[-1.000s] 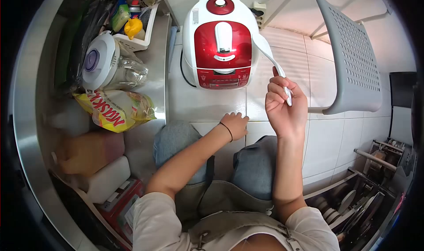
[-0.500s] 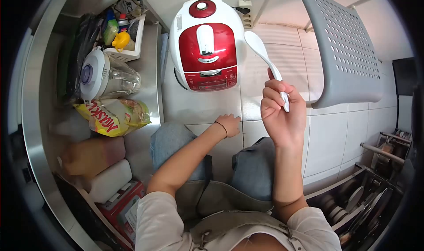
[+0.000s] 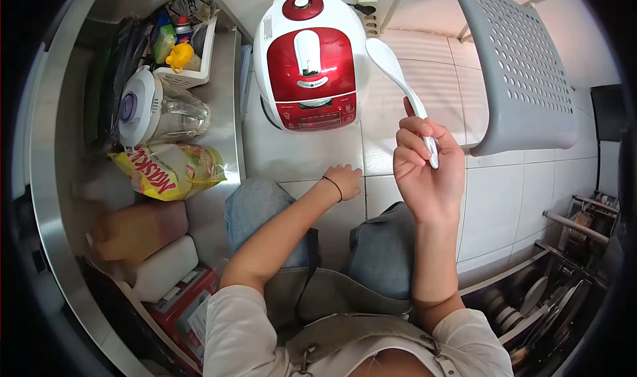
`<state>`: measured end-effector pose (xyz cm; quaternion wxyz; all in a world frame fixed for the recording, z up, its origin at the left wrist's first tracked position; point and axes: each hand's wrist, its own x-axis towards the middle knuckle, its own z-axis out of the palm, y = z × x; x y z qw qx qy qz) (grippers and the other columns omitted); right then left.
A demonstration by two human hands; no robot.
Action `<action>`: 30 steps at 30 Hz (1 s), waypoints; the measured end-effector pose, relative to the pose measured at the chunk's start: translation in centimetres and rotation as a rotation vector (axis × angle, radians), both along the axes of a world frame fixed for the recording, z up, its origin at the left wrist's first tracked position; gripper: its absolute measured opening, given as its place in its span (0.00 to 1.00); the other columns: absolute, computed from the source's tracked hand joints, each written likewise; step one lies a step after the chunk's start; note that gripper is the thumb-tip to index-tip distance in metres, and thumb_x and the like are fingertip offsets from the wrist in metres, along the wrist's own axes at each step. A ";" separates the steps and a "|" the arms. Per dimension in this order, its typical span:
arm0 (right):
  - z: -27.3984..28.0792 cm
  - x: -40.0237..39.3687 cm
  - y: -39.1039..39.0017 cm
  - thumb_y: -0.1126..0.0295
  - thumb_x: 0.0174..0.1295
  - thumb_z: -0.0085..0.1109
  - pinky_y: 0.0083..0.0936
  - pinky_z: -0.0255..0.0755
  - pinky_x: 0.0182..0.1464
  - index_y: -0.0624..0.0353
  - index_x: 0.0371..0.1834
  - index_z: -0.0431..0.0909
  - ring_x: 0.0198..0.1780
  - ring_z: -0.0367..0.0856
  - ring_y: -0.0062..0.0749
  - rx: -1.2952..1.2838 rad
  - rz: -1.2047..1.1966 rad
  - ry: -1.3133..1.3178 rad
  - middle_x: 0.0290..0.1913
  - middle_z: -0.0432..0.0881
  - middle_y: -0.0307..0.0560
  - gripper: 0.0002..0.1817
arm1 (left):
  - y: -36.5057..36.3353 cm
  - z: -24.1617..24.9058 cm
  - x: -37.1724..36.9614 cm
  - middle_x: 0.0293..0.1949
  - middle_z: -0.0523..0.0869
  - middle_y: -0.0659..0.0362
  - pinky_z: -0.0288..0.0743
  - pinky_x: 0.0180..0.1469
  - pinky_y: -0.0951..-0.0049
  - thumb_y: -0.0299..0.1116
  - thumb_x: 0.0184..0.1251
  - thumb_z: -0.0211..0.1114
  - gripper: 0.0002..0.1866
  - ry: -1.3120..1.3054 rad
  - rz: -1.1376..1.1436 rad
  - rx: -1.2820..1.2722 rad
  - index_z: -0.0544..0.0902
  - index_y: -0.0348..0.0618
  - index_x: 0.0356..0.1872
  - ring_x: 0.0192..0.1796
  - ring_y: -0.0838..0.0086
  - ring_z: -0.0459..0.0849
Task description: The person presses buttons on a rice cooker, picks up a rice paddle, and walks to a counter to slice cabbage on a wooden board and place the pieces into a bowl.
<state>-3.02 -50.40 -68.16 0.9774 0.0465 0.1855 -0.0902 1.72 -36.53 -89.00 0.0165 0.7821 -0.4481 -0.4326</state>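
Evidently R hand (image 3: pixel 428 180) pinches white spoon (image 3: pixel 401 80) by handle, prob. keeping bowl end free. L hand (image 3: pixel 342 181) palm-down; can't tell finger spacing.

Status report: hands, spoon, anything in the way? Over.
Right hand holding white spoon. Left hand palm down, no object visible. Red-and-white cooker ahead, closed; nothing visible between it and white spoon.

Light streaks (image 3: pixel 438 78) cross pale floor tiles (image 3: pixel 497 204) near a whitish wall (image 3: pixel 431 12).
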 end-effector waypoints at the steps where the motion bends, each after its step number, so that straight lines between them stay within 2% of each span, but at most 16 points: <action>1: 0.0 0.0 0.0 0.74 0.67 0.42 0.18 0.58 0.26 0.67 0.57 0.66 0.24 0.60 0.18 0.002 0.000 -0.001 0.30 0.68 0.37 0.17 | 0.0 0.1 0.0 0.50 0.80 0.46 0.74 0.56 0.55 0.48 0.63 0.60 0.26 0.001 0.003 0.000 0.74 0.47 0.59 0.54 0.53 0.80; 9: 0.1 0.1 0.2 0.74 0.67 0.42 0.18 0.59 0.26 0.67 0.57 0.66 0.25 0.60 0.18 0.003 0.015 -0.013 0.30 0.68 0.37 0.17 | 0.1 -0.1 -0.2 0.49 0.80 0.46 0.74 0.55 0.54 0.45 0.62 0.60 0.25 -0.023 0.004 -0.051 0.73 0.44 0.57 0.52 0.53 0.81; 21: -0.1 0.5 0.3 0.74 0.67 0.42 0.18 0.59 0.26 0.67 0.57 0.66 0.24 0.60 0.18 0.000 0.022 0.013 0.30 0.68 0.37 0.17 | -0.2 0.6 -0.1 0.50 0.79 0.46 0.74 0.55 0.54 0.46 0.62 0.59 0.26 -0.009 0.022 -0.021 0.73 0.47 0.60 0.54 0.54 0.80; 30: -0.1 0.1 -0.2 0.74 0.67 0.42 0.18 0.59 0.26 0.67 0.58 0.66 0.24 0.60 0.18 0.008 0.016 0.012 0.30 0.68 0.36 0.17 | 0.0 -0.3 0.0 0.49 0.80 0.45 0.74 0.55 0.55 0.46 0.62 0.59 0.24 -0.005 0.013 -0.045 0.74 0.46 0.57 0.53 0.53 0.80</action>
